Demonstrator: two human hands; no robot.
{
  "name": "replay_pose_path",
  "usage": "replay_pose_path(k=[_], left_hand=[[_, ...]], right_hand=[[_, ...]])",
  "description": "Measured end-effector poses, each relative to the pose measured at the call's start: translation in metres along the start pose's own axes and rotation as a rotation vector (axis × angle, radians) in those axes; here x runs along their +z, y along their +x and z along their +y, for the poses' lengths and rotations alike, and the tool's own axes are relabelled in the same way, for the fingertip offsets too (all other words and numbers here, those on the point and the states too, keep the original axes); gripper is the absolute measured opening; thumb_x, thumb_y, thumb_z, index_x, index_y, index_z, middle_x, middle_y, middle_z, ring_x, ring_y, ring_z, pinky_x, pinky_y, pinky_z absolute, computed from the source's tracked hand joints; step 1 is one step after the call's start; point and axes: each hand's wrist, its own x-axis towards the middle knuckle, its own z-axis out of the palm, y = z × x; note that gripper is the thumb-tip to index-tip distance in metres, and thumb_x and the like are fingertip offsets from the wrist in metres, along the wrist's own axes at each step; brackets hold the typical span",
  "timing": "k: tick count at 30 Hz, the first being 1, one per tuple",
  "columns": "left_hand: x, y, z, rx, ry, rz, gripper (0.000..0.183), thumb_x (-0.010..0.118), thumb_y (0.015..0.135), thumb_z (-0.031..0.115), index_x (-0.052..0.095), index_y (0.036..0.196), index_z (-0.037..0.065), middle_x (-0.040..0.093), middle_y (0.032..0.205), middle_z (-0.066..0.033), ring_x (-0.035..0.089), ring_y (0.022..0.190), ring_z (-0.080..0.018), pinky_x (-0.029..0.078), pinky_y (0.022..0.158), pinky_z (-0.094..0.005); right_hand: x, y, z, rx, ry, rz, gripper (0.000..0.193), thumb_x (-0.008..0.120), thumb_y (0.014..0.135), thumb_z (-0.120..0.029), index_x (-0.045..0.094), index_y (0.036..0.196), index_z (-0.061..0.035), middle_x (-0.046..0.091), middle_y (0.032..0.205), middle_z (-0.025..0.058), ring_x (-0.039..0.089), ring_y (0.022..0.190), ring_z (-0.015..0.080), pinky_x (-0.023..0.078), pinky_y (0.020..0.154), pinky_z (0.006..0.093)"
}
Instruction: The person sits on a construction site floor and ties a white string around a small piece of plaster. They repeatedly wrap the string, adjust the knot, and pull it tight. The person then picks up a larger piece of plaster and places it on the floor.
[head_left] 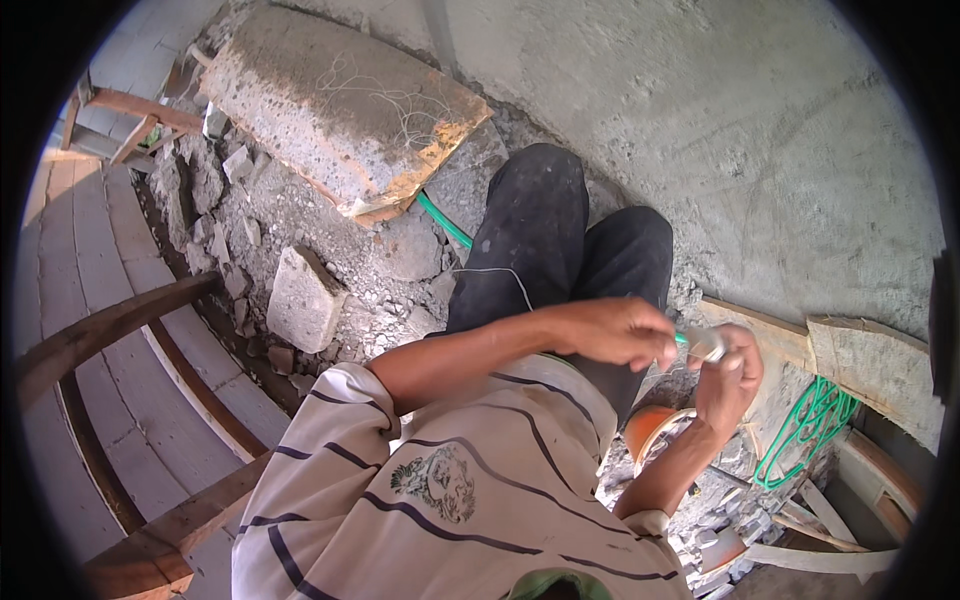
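Note:
My right hand point(728, 385) is closed around a small white roll point(706, 345), which looks like a spool of string. From the left, my left hand point(620, 335) comes up close beside it with curled fingers, slightly blurred. A short green piece point(682, 338) shows between the two hands; I cannot tell what it is or which hand has it. Whatever my left fingers pinch is hidden. A thin white string point(515, 275) lies over my dark trouser leg point(535, 230), and loose thin strands point(400, 105) lie tangled on a rough slab point(310, 110).
Rubble point(250, 230) with a pale broken block point(305, 300) covers the ground at left. Wooden beams point(120, 320) stand further left. A grey wall point(720, 130) rises ahead. At right are green coiled line point(810, 430), boards point(870, 365) and an orange container-like thing point(648, 428).

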Motion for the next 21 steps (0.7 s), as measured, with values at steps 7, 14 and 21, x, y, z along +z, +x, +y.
replay_pose_path(k=[7,14,21], left_hand=[[0.013,-0.006,0.024,0.003,0.012,-0.13,0.029,0.056,0.105,0.03,0.069,0.1,0.004,0.058,0.075,0.0021,0.05,0.068,-0.0058,0.04,0.06,-0.0269],[0.009,-0.016,0.017,0.086,0.264,0.31,0.022,0.061,0.101,0.024,0.064,0.102,0.002,0.061,0.073,-0.0049,0.053,0.067,-0.0099,0.043,0.062,-0.0328],[0.033,-0.018,0.011,0.133,0.447,0.524,0.015,0.06,0.1,0.018,0.058,0.103,0.003,0.064,0.076,-0.0154,0.064,0.068,-0.0325,0.048,0.062,-0.0403]], right_hand=[[0.006,0.003,0.004,0.002,-0.31,0.14,0.031,0.075,0.093,-0.025,0.069,0.106,0.003,0.07,0.092,0.0062,0.063,0.082,0.0136,0.048,0.076,0.0265],[-0.002,-0.004,-0.012,0.088,-0.518,-0.205,0.022,0.077,0.088,-0.016,0.07,0.098,0.0021,0.066,0.087,0.0045,0.058,0.079,0.0133,0.045,0.074,0.0277],[0.004,-0.007,-0.005,0.132,-0.468,-0.125,0.012,0.071,0.089,-0.004,0.067,0.1,-0.0001,0.066,0.092,0.0042,0.059,0.086,0.013,0.047,0.079,0.0286]])
